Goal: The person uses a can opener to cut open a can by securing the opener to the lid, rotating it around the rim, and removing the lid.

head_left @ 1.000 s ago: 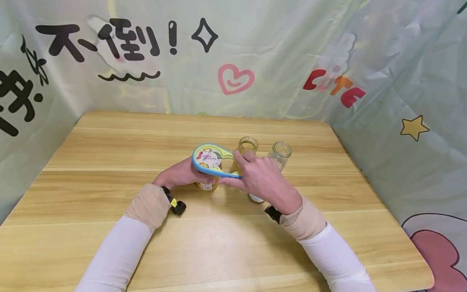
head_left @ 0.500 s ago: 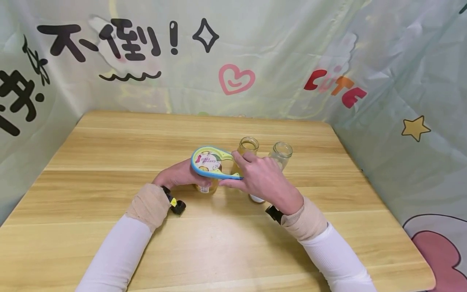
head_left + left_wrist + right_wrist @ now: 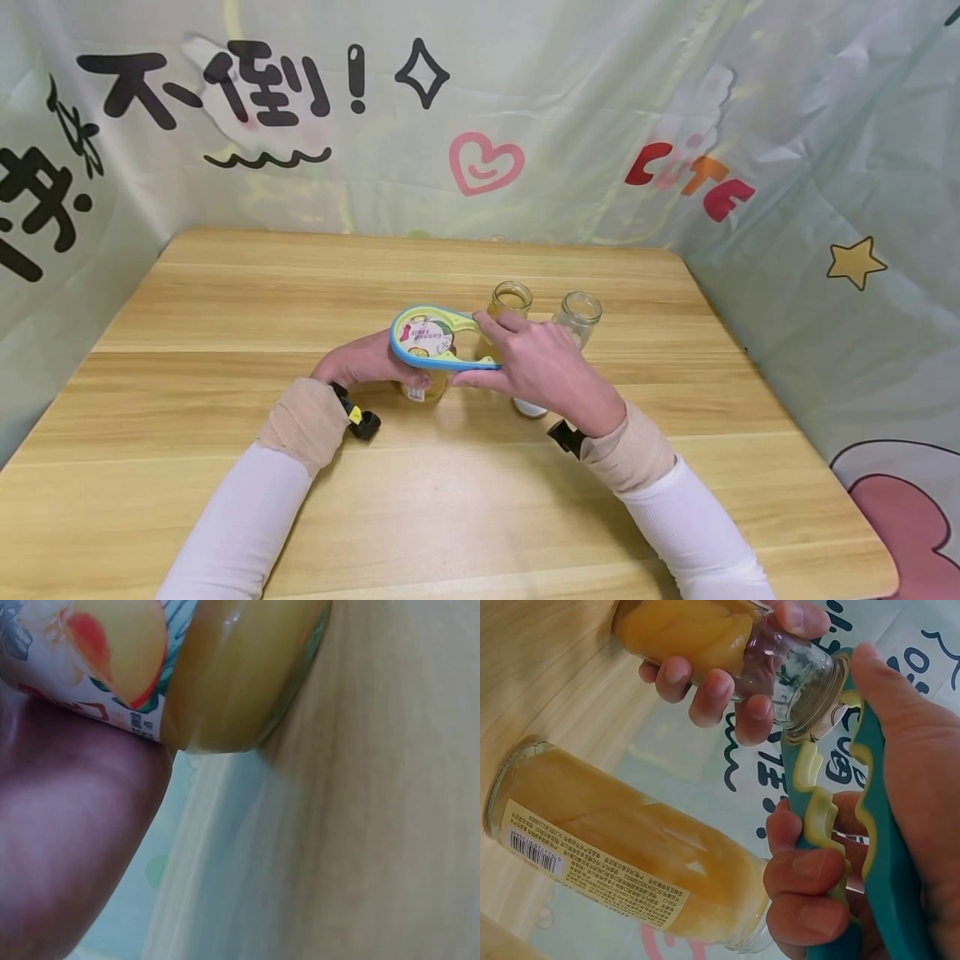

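My left hand (image 3: 365,363) grips the fruit jar (image 3: 424,385) upright on the surface (image 3: 225,333); my right hand (image 3: 542,367) clamps the jar opener (image 3: 429,338) over its lid. I judge the lid isn't off yet.

We see a light wooden desk (image 3: 225,317) hemmed in on three sides by a pale green printed cloth backdrop (image 3: 570,100), with black characters (image 3: 217,79) at eleven o'clock, a pink heart (image 3: 484,162) at twelve, and a yellow star (image 3: 855,262) at three, all evenly lit.
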The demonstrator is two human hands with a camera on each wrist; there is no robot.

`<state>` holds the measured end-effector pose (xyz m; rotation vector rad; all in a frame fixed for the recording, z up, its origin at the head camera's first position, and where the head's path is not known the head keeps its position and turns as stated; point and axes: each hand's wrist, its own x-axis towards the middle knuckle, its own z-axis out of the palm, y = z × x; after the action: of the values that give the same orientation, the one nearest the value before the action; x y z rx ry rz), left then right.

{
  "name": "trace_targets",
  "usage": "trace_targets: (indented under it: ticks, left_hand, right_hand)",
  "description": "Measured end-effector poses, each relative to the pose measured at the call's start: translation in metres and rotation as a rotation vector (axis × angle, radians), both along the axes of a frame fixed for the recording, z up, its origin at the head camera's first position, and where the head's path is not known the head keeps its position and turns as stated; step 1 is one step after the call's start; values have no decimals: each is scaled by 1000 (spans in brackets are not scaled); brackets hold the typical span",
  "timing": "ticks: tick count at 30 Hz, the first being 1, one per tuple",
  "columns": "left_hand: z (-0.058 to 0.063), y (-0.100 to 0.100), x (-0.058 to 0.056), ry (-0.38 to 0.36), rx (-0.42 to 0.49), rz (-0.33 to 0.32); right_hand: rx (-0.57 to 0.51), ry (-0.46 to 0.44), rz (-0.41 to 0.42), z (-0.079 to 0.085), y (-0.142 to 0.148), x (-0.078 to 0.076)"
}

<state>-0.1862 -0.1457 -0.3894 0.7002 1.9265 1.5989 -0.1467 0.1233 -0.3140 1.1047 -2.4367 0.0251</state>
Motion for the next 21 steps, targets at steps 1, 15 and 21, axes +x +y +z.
trace_targets:
  ticks: [1,15,21]
  left_hand:
    - [0,0,0,-2,-2,1]
    - [-1,-1,0,-16,33,-25]
    - [-3,1,0,-3,27,-27]
  right_hand:
    - [1,-6,1,0,0,0]
    - [0,-57,35,2,4,-2]
    - [6,-61,43,3,6,-3]
